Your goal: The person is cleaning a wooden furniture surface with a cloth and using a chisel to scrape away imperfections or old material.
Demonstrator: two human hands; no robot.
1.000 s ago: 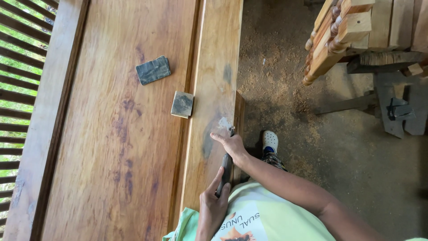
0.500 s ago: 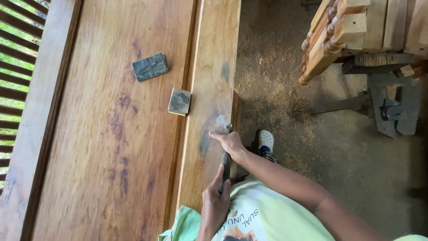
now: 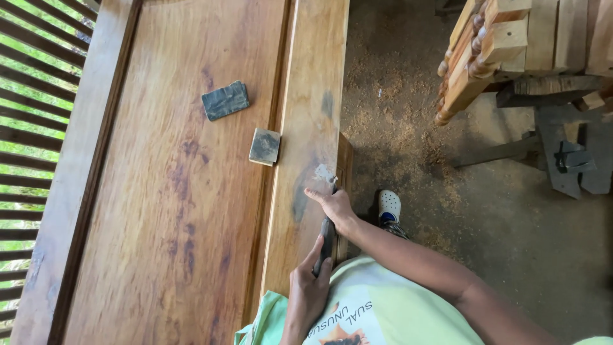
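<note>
Woodwork fills most of my view: a broad, reddish-brown wooden door panel (image 3: 172, 191) lying flat, with a raised paler rail along its right side that ends at a straight edge above the sawdust-strewn concrete floor (image 3: 511, 223). To the right of that edge I see open floor, bounded farther off by a stack of pale turned wooden furniture parts (image 3: 504, 45). On the panel lie a dark grey rectangular sanding block (image 3: 225, 100) and a smaller grey square block (image 3: 264, 146), well apart from my hands and near the rail's inner groove. My left hand (image 3: 311, 289) is wrapped around the dark handle of a slim hand tool (image 3: 326, 241). My right hand (image 3: 333, 203) presses its blade end on the rail's outer edge, fingers closed over it beside a pale scraped patch.
</note>
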